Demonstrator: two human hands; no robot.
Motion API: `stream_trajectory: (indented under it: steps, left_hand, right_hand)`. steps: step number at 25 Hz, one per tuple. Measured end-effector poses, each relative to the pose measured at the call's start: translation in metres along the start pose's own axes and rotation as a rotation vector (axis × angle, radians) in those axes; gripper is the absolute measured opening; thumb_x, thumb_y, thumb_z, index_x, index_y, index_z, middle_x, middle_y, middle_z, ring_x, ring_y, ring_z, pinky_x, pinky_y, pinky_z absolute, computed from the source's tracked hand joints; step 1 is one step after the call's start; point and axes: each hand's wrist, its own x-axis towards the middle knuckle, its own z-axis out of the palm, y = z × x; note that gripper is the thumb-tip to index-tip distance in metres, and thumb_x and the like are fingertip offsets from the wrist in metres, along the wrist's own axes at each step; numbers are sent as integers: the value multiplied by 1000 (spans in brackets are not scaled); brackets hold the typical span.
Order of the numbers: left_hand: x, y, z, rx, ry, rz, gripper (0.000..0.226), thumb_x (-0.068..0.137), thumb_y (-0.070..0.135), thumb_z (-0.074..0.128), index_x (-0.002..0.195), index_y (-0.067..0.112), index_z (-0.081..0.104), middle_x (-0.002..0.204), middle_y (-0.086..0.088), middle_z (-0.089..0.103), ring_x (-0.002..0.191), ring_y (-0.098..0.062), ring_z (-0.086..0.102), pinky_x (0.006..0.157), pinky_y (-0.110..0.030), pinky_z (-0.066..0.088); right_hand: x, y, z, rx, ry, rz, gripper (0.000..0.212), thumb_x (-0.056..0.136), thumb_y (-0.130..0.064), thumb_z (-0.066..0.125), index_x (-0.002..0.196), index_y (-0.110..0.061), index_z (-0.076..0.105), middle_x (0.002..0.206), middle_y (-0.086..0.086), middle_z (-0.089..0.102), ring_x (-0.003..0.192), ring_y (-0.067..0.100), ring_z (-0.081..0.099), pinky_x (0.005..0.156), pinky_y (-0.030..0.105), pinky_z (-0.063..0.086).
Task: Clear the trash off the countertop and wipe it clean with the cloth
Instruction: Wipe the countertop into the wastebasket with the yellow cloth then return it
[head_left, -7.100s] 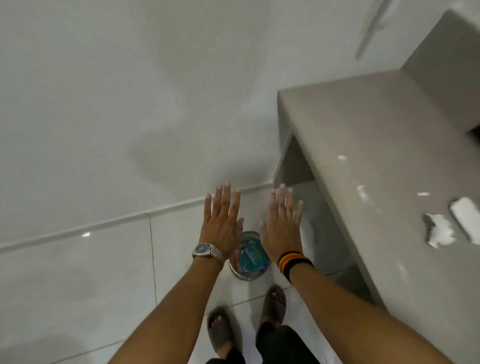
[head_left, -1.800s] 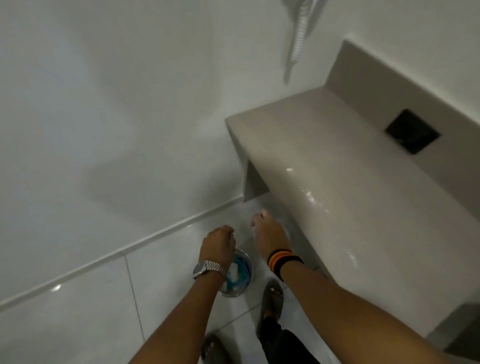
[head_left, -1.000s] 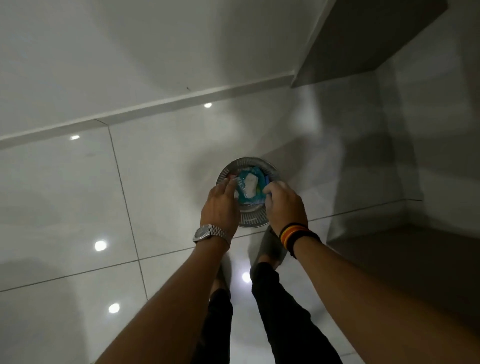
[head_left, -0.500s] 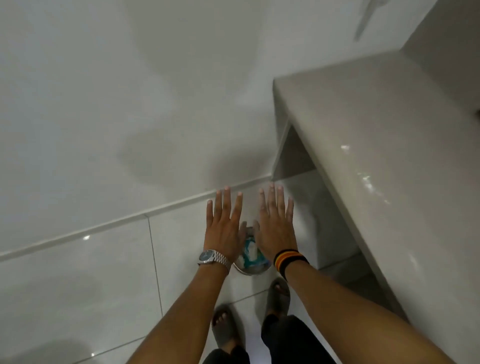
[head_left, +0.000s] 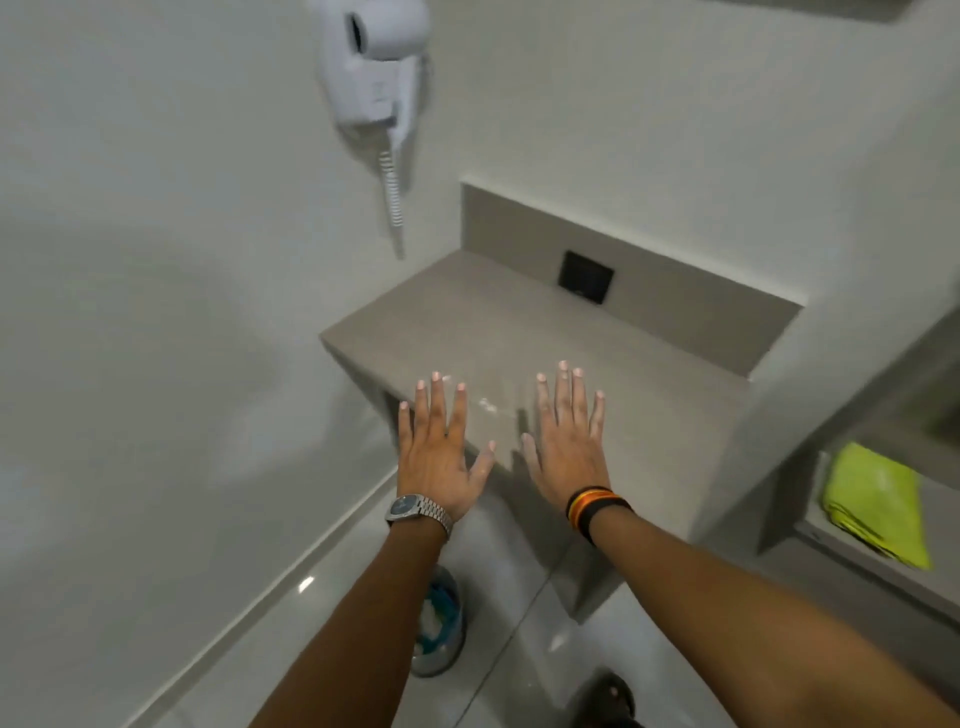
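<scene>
Two hands — left (head_left: 437, 453), right (head_left: 567, 449) — spread flat, empty, over one countertop (head_left: 519, 332); one cloth (head_left: 874, 503) beside.

Bin (head_left: 441, 631) half hidden behind left forearm, hair dryer (head_left: 374, 62) blurred, sandal (head_left: 608, 699) cut off.

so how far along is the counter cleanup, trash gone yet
Mostly: the countertop shows no paper, only a faint smear, and the bin on the floor holds rubbish. Nothing is in hand: left hand and right hand are spread open and empty. Wiping is left; the green cloth lies folded on the shelf.
</scene>
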Motion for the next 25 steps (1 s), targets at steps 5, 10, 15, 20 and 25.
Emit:
stream_trajectory:
  steps: [5,10,15,20,25]
  left_hand:
    - [18,125,25,-44,-32,246,86,92,63,34,157,21,-3,164,-11,-19,151,-29,-18,123,-54,2]
    - [30,247,57,-100,-73,401,84,93,59,35,157,21,-3,165,-10,-17,152,-28,-15,123,-47,1]
    - [29,387,114,-206,-229,332,75,94,44,41,156,12,13,165,-14,10,149,-31,20,119,-41,26]
    - [20,486,179,-417,-414,17,65,93,35,53,149,6,35,146,-16,50,131,-32,50,106,-38,41]
    - [25,524,209,-540,-544,-242,51,87,40,59,128,12,55,120,-15,67,112,-36,61,92,-39,51]
  right_hand:
    - [-42,137,-34,-88,6,280,81,92,-36,50,157,-11,8,166,20,-2,153,37,-2,119,66,10]
    - [-90,264,-51,-136,-35,472,82,86,-37,56,155,-10,20,165,21,9,153,38,8,119,65,12]
    - [-132,397,-47,17,-44,620,71,88,-34,54,150,-9,32,162,20,21,149,40,22,117,56,28]
    - [-149,499,-22,236,-216,701,64,95,-33,50,151,-8,30,162,20,18,149,36,21,119,44,28]
    - [-125,525,-1,550,-206,973,53,87,-36,66,126,-2,53,127,21,61,117,39,57,93,40,46]
